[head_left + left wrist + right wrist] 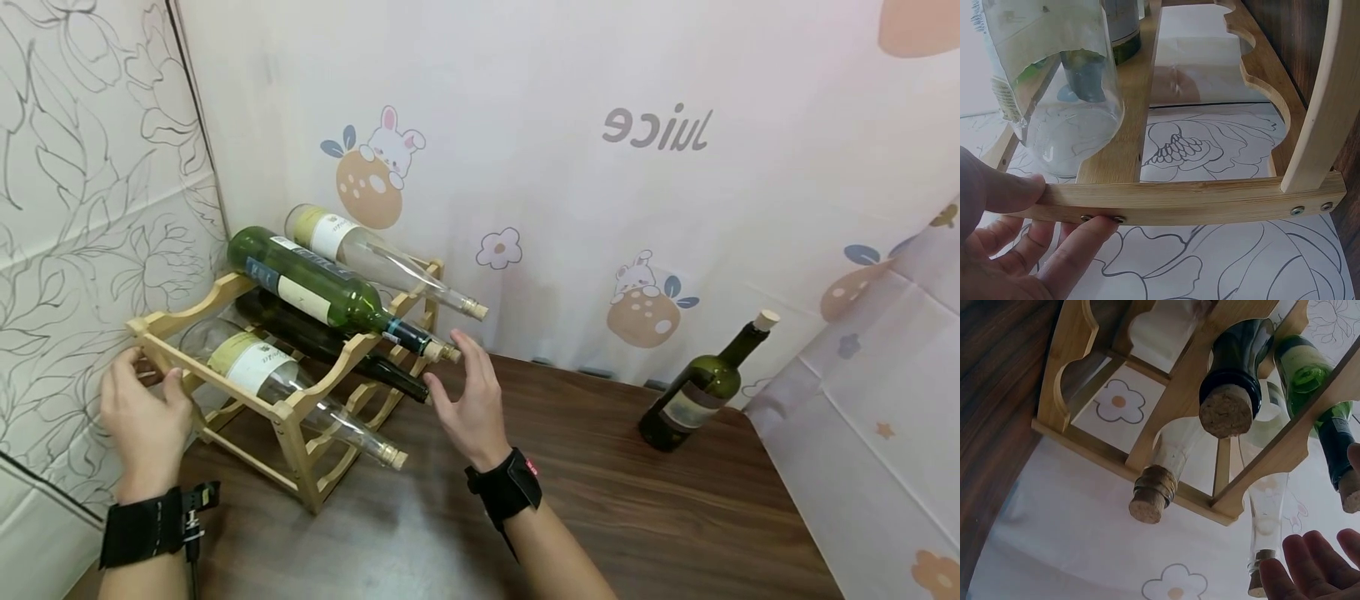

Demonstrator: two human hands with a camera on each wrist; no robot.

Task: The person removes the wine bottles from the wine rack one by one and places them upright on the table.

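A two-tier wooden wine rack [288, 417] holds several corked bottles lying on their sides. On its upper tier lie a green bottle [345, 298] and, behind it, a clear bottle [375, 257]. Below are a dark bottle [326, 340] and a clear bottle with a yellow-and-white label [281, 375]. My left hand [146, 417] grips the rack's left end, thumb on one side of a wooden bar [1210, 203] and fingers on the other. My right hand [474, 404] is held with fingers extended beside the corks, thumb near the green bottle's cork [1350, 490].
A dark green corked bottle [690, 396] stands upright at the right on the brown wood-grain table [600, 492]. Printed curtains hang close behind the table and on the right; a flower-patterned panel [97, 208] stands beside the rack's left end.
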